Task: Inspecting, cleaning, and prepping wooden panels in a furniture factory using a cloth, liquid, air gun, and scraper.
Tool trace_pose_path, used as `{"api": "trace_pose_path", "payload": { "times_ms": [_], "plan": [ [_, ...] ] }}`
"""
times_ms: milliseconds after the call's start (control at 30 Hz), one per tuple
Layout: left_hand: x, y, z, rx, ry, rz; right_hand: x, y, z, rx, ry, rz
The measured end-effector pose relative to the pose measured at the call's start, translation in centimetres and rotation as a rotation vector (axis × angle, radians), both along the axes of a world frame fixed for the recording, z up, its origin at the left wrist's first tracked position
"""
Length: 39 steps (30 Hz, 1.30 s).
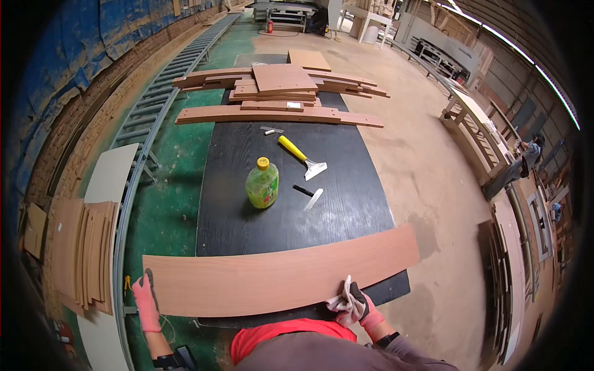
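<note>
Reddish-brown grained board (272, 278), whitish cloth (348, 307), black table (352, 204)

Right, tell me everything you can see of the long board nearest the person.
The long board is a plain, thin-looking rectangular panel, pinkish brown with faint lengthwise grain, like wood or veneer. Its long edges look bowed in this fisheye view. It lies crosswise over the near end of the black tabletop, jutting past both sides. The gloved left hand holds its left end; the gloved right hand has a crumpled cloth against its near edge. Its underside is hidden.
</note>
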<state>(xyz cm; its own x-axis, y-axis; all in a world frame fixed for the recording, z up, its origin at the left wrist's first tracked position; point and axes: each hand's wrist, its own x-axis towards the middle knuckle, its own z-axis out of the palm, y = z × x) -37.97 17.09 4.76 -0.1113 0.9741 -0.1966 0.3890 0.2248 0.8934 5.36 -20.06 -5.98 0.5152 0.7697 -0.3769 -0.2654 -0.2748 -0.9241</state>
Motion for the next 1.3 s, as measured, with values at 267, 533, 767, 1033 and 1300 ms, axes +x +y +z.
{"api": "trace_pose_path", "payload": {
  "times_ms": [267, 533, 767, 1033, 1300],
  "plan": [
    [2.8, 3.4, 9.3, 0.490, -0.119, 0.106, 5.2, 6.3, 12.3, 0.202, -0.408, -0.083],
    [10.2, 19.1, 19.2, 0.520, -0.238, -0.403, 15.4, 23.8, 26.1, 0.636, -0.869, 0.035],
    [17.5, 27.4, 11.0, 0.302, -0.632, -0.435, 25.0, 35.2, 20.6, 0.622, -0.307, 0.164],
    [22.5, 32.4, 0.6, -0.038, -0.487, -0.458, 30.0, 40.4, 8.4, 0.598, -0.109, 0.189],
    [28.8, 39.6, -8.9, -0.259, -1.323, -0.173, 33.9, 45.4, 5.6, 0.566, -0.037, 0.118]
  ]
}}
